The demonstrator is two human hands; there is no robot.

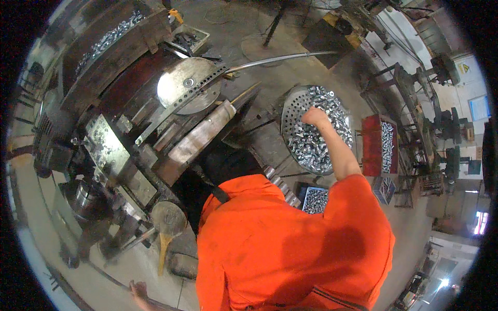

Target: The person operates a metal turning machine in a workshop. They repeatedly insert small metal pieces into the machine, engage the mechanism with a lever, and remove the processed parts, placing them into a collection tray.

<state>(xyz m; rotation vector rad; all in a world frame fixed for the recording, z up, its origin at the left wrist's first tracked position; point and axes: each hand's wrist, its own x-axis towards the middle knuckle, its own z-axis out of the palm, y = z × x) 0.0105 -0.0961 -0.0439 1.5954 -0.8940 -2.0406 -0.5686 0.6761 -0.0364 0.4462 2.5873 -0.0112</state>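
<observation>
My right hand (314, 116) is closed, knuckles up, over a round perforated metal pan (294, 107). A heap of small shiny metal parts (311, 142) covers much of that pan; several look like short hollow cylinders. Whatever is inside my right fingers is hidden. At the lower left, far from the pan, my left hand (138, 290) shows small and dim with its fingers apart. A thin dark bar or hose (111, 274) runs close by it; I cannot tell whether they touch.
Right of the pan stands a red bin (371, 136) of metal parts; a blue crate (315, 199) of them sits nearer me. On the left, a machine carries a round metal disc (174, 88) and a perforated bar (171, 120). A round stool-like piece (168, 218) stands below.
</observation>
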